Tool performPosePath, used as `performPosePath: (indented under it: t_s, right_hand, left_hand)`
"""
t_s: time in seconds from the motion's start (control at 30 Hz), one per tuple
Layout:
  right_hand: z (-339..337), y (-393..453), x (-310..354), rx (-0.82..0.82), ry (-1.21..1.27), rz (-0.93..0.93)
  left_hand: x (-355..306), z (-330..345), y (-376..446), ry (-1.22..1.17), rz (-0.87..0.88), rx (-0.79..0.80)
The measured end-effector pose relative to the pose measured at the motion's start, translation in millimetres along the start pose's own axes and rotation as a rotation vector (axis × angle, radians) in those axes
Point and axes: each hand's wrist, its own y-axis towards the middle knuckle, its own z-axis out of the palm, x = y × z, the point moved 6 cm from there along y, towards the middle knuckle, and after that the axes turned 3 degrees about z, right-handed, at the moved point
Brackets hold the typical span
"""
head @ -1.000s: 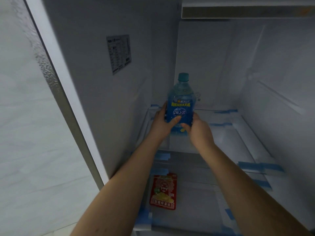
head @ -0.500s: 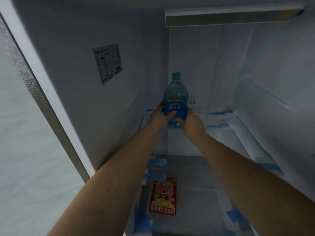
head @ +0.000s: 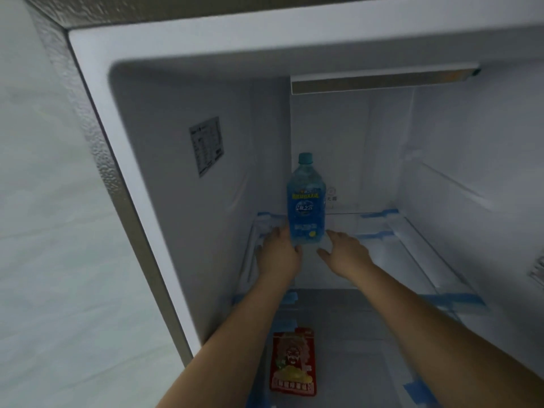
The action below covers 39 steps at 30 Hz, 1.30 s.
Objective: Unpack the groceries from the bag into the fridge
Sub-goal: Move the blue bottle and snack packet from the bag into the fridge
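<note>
Upright on the upper glass shelf (head: 412, 245) of the open white fridge (head: 182, 72): a clear plastic bottle of blue drink with a teal cap and blue label (head: 306, 201), set toward the back left, close to the rear wall. Likely put there to leave the front and right of the shelf free for further groceries, and stood on its base so as not to roll.

Left hand (head: 278, 250) open, fingers spread, thumb side touching or just beside the foot of the bottle; no grip closed round it. Right hand (head: 344, 248) likewise open and relaxed, just beside the base on the other side, holding nothing. Both placed as guards, seemingly to steady the bottle while letting go.

On the shelf below, near the front, a flat red snack packet with a printed face (head: 293, 363), lying face up. Blue tape strips (head: 379, 234) at the shelf edges.

Compared with half a second ago: then both hands wrapped round the lower body of the bottle; now released and lowered to its base. Camera view raised too, with the top frame of the fridge now showing.
</note>
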Motion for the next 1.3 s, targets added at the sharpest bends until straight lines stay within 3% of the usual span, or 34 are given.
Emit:
performPosePath:
  t_s: [0.07, 0.13, 0.53, 0.77, 1.07, 1.3]
  right_hand:
    - [0, -10, -1, -0.013, -0.05, -0.001]
    - [1, -25, -2, -0.011, -0.071, 0.017]
    - [-7, -154, -3, -0.098, -0.241, 0.068]
    - [-12, -221, -9, -0.153, -0.303, 0.071]
    - [-14, -278, -31, -0.124, -0.243, 0.078]
    - [-18, -329, -60, -0.074, -0.229, 0.021]
  left_hand:
    - [-1, 7, -16, 0.293, 0.021, 0.095]
    - [-8, 10, -34, 0.352, 0.081, 0.131]
    - [-14, -11, -107, 0.293, 0.312, 0.157]
    - [-19, -16, -162, 0.279, 0.513, 0.069]
    - [-31, -25, -213, 0.333, 0.488, 0.123]
    - [-71, -28, -281, 0.337, 0.488, 0.037]
